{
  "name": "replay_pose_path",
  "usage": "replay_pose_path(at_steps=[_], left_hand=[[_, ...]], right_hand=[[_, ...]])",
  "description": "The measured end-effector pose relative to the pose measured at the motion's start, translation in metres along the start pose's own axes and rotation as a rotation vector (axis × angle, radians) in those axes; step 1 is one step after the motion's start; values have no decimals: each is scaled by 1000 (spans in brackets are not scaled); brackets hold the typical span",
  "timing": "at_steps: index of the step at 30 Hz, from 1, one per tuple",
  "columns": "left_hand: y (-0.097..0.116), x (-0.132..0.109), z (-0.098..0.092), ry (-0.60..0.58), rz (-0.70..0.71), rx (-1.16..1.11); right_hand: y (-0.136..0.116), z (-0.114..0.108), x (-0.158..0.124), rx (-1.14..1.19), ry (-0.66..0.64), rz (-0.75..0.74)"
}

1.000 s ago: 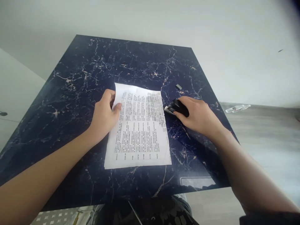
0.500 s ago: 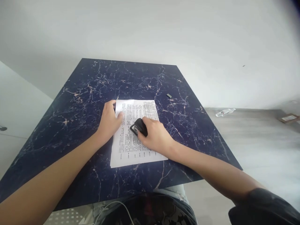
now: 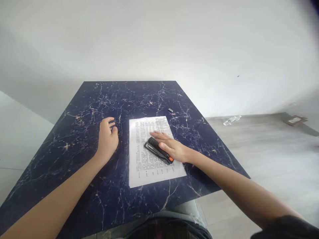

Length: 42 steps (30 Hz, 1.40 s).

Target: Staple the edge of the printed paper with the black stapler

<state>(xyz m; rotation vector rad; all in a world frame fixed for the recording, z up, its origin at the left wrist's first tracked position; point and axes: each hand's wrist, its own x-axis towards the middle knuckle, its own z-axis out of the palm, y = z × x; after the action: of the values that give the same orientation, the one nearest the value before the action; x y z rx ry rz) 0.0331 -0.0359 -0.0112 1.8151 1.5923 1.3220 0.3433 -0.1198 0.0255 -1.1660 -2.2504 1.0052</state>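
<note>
A printed white sheet of paper (image 3: 149,156) lies flat on a dark blue marbled table (image 3: 82,132). A black stapler (image 3: 158,151) with an orange end lies across the middle of the sheet. My right hand (image 3: 171,147) rests beside it with fingers stretched flat, touching the stapler's right side without gripping it. My left hand (image 3: 107,138) rests on the bare table just left of the paper, fingers loosely curled, holding nothing.
A small dark metal piece (image 3: 170,110) lies on the table beyond the paper's far right corner. On the grey floor at the right lie a clear plastic bottle (image 3: 231,120) and a flat brown box (image 3: 295,120). A white wall stands behind.
My right hand carried the stapler from the table's right side onto the paper and released it, fingers now flat. My left hand slid off the paper's left edge onto the table.
</note>
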Motion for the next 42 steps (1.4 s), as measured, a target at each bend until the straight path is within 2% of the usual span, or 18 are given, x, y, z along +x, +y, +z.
replay_pose_path(at_steps=[6,8,10,12,14,17,20,23,29,32,34,39,42], left_hand=[[-3,1,1,-37,-24,47],[-3,2,2,-42,-38,59],[-2,2,3,-34,-53,53],[-2,2,3,-25,-71,46],[-5,4,2,-21,-84,40],[-13,10,-3,-5,-62,14],[-25,20,-12,48,-17,3],[-39,32,-23,145,-16,-31],[-67,61,-47,390,-99,-198],[-78,75,-62,569,-322,-424],[-85,82,-76,656,-424,-510],[-100,89,-117,805,-459,-613],[-105,88,-137,812,-440,-737]], right_hand=[[29,-39,-79,30,43,158],[40,-49,-92,81,63,181],[50,-59,-91,118,187,158],[58,-70,-74,24,387,128],[66,-78,-45,-220,483,116],[79,-81,5,-500,321,134],[92,-73,41,-617,167,186],[104,-63,53,-676,101,229],[116,-54,58,-753,117,248],[107,-44,79,-750,105,252],[95,-32,102,-737,94,249],[46,19,176,-704,72,184],[9,62,221,-672,58,128]])
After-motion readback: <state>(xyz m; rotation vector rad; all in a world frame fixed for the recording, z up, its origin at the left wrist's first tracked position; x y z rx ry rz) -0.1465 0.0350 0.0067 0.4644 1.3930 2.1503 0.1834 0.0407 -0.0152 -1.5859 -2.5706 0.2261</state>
